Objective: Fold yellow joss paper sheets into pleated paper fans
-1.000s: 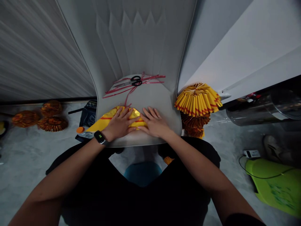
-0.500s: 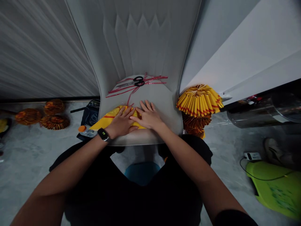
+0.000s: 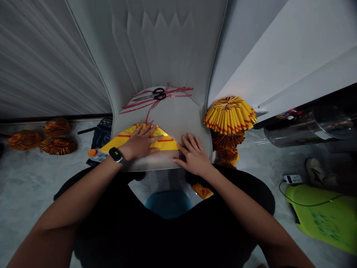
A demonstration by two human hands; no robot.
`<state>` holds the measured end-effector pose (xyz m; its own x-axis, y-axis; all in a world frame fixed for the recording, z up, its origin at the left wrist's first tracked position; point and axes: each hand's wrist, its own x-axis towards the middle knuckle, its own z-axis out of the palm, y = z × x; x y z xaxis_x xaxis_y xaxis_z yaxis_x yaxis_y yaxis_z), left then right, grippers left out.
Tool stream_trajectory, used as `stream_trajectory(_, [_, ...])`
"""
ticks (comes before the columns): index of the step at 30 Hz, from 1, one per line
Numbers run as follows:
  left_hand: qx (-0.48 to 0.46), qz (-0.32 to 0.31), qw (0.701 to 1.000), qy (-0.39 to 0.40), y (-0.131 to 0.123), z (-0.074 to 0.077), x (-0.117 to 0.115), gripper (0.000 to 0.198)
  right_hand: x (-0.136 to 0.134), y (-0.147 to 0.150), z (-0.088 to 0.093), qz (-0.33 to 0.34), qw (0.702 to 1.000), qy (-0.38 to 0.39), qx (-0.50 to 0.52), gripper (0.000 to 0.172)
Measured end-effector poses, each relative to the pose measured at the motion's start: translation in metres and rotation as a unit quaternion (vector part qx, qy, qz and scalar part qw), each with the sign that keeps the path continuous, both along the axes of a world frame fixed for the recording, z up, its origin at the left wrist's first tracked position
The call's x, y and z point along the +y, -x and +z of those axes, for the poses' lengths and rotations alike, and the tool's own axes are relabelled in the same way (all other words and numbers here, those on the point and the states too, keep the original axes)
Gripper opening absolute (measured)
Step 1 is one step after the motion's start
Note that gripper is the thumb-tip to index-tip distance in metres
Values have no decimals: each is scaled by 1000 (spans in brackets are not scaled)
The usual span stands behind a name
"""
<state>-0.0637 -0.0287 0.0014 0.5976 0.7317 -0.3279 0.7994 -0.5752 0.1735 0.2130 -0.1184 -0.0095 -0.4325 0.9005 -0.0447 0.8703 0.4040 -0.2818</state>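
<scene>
A folded sheet of yellow paper (image 3: 167,145) with red lines and gold print lies along the front of the grey chair seat (image 3: 184,115). My left hand (image 3: 141,141), a watch on its wrist, rests flat across the paper with its fingers stretched out. At the paper's right corner, my right hand (image 3: 193,154) lies on the seat with fingers spread, holding nothing. Farther back on the seat are black-handled scissors (image 3: 158,93) and strands of red plastic ribbon (image 3: 136,108), one running down to the paper's top edge.
Pleated yellow paper fans (image 3: 230,115) are stacked right of the chair. Several round pleated paper pieces (image 3: 58,145) sit on the floor at left, near a dark bag (image 3: 103,134) and an orange-capped bottle (image 3: 92,153). A green stool (image 3: 323,216) stands at lower right.
My right hand has slid right, off the middle of the paper to its right corner, uncovering the paper's right half. My left hand stays on the paper. The view has shifted slightly.
</scene>
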Motion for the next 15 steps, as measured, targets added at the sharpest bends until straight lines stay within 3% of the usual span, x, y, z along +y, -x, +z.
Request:
stream_trajectory(4, [-13, 12, 1000, 4, -5, 4, 0, 64, -12, -13, 1, -13, 1000, -5, 4, 59])
stream_trajectory(7, [-38, 14, 999, -33, -7, 6, 1, 55, -2, -13, 5, -43, 999, 6, 32, 38])
stream_trajectory(9, [-59, 32, 996, -57, -6, 10, 3, 51, 12, -9, 8, -72, 996, 10, 51, 34])
stream_trajectory(12, [-80, 89, 990, -80, 3, 20, 8, 51, 34, 2, 11, -105, 990, 35, 87, 28])
stream_trajectory(15, [-47, 175, 980, -78, 22, 32, 12, 66, 56, 19, 14, -144, 977, 108, 116, 30])
